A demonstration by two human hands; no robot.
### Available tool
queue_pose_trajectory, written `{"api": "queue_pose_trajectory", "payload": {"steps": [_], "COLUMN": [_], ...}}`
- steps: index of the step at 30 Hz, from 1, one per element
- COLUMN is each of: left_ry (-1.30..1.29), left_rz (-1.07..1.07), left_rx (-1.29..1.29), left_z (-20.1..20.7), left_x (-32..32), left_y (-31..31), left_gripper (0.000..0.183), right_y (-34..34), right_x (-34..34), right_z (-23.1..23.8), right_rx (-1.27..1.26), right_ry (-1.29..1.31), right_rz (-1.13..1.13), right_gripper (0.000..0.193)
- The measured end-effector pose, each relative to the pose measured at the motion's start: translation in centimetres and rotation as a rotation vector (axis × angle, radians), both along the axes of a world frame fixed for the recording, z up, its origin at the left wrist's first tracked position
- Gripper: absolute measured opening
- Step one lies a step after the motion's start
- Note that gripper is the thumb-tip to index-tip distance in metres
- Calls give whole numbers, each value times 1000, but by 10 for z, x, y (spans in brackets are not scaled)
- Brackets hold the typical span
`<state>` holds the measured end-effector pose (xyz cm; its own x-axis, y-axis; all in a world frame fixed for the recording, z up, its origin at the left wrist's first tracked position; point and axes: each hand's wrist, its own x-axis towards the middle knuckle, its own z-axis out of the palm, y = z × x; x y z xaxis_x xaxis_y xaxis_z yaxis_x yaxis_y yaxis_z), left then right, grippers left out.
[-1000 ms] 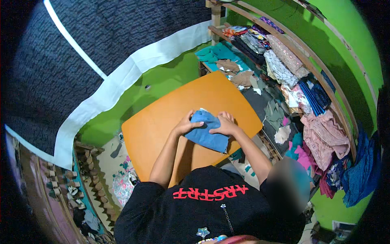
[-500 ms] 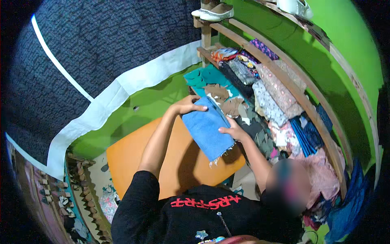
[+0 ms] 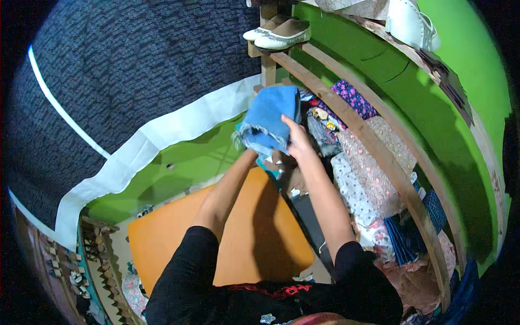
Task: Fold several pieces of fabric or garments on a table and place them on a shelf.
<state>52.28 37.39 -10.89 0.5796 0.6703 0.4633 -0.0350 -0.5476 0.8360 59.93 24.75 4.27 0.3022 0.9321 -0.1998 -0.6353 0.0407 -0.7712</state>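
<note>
A folded piece of blue denim (image 3: 268, 111) with a frayed, whitish edge is held up at arm's length, just under the wooden rack's far end. My right hand (image 3: 295, 138) grips its right side, thumb lying on top and fingers out of sight behind. The frayed edge drapes over my left hand (image 3: 251, 155), so only the wrist shows; its fingers are hidden under or inside the cloth. Below my arms lies an orange flat-topped surface (image 3: 227, 233), crossed by a dark shadow.
Folded clothes (image 3: 374, 162) fill the wooden rack on the right, behind long curved-looking rails (image 3: 360, 130). White flat shoes (image 3: 281, 35) sit on its far end, and a white bag or shoe (image 3: 409, 27) rests higher up. A dark patterned curtain (image 3: 162, 65) hangs on the left.
The denim has moved farther away and turned, bringing its frayed edge toward the left and near side. My left hand has gone from its upper edge to beneath it. The view has shifted.
</note>
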Motion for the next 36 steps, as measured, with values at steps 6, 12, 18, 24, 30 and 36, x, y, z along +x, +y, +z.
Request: {"api": "queue_pose_trajectory", "payload": {"steps": [6,12,18,24,30,36], "left_ry": [427,356,464,161,-194,-147], "left_rz": [-10,4,-102,-115,18,94], "left_rx": [270,395,278,229,-578,-822], "left_z": [51,32,39,30,27,71], "left_x": [79,51,64,57,38,79], "left_y": [-10,20,13,22,38,27], "left_gripper": [42,40,35,35,48,67], "right_y": [123,144,152,157,157,151], "right_x": [72,39,49,50,52,77], "right_z": [-43,-26,-42,-45,-51,-62], "right_rx": [1,52,-97,-308,-687,-698], "right_ry": [175,412,-383,-310,8,-50], "right_rz": [-268,-556,-861,-900,-820,-1030], "right_gripper": [32,41,60,74,77,69]}}
